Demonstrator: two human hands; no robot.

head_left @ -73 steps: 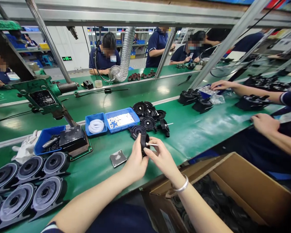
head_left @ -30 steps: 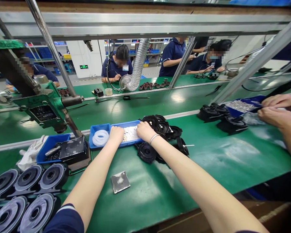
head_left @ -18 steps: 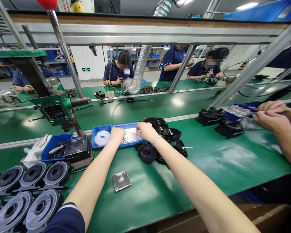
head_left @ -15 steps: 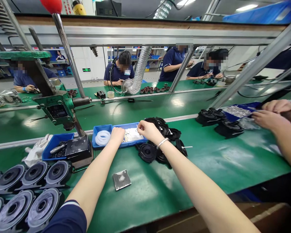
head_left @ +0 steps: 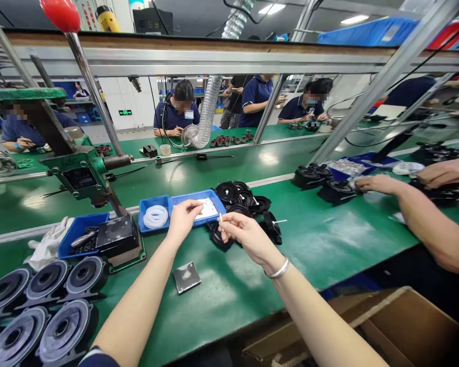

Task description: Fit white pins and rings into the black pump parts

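My right hand [head_left: 239,232] pinches a small white stick [head_left: 220,218] just in front of a blue tray [head_left: 218,200]. Over that tray's left part is my left hand [head_left: 185,219], its thumb and fingertips pressed together; what they hold, if anything, is too small to make out. White small parts [head_left: 207,208] lie in the tray. Clear tubing rings [head_left: 155,217] sit in the compartment on the left. Black round parts [head_left: 245,198], some with white sticks, are piled behind and right of my right hand.
A dark square plate [head_left: 186,278] lies on the green table [head_left: 229,300]. At left stand a press [head_left: 82,171], a blue bin [head_left: 76,232] and rows of speaker-like parts [head_left: 63,326]. A co-worker's hands [head_left: 386,184] work at right; a cardboard box [head_left: 405,326] is below.
My right hand has drawn back from the tray toward me, and the white stick now shows in its fingers. My left hand remains by the tray. The view has turned slightly right.
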